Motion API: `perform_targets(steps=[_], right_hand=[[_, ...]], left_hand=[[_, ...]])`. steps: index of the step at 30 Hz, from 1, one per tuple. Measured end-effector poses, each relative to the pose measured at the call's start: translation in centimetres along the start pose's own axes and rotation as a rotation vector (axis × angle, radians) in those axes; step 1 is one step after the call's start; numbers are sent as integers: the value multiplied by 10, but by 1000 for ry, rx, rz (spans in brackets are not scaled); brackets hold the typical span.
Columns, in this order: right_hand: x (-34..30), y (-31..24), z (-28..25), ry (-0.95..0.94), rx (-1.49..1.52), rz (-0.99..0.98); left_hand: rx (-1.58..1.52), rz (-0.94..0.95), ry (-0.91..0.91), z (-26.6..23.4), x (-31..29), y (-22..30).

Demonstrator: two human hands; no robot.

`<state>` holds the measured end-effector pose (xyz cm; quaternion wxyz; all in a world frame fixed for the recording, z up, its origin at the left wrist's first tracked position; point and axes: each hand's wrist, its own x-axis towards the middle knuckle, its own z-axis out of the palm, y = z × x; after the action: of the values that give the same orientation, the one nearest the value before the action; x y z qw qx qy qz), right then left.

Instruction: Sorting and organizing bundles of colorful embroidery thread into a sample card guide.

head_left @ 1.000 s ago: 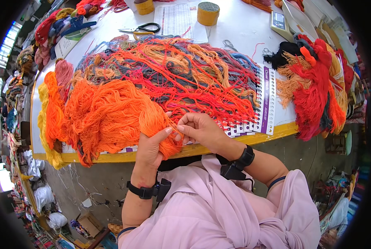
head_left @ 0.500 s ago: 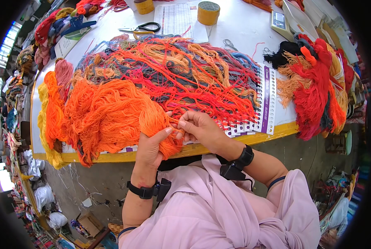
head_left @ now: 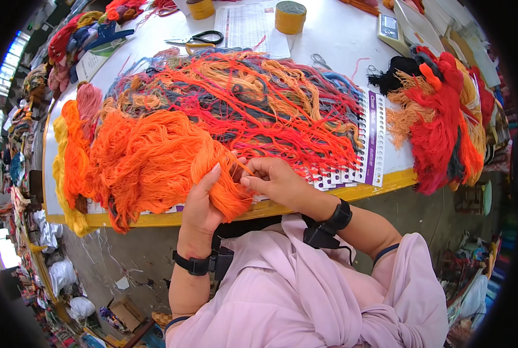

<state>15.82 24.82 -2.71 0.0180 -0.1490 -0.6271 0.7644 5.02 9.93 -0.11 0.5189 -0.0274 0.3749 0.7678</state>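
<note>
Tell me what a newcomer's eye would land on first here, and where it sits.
Probably the big bright-orange yarn bundle, left of centre at the near edge of the table; the left hand grips its right end while the right hand pinches an orange strand. Next, likely, the multicoloured threads spread behind it, then the red skein at the table's right.
</note>
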Motion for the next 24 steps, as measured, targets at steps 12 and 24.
perform_targets(steps=[12,24], right_hand=[[-6,-14,1,-114,108,56],[-13,-8,-9,-169,251,188]], left_hand=[[-31,0,9,-7,-2,1],[-69,1,30,3,-6,2]])
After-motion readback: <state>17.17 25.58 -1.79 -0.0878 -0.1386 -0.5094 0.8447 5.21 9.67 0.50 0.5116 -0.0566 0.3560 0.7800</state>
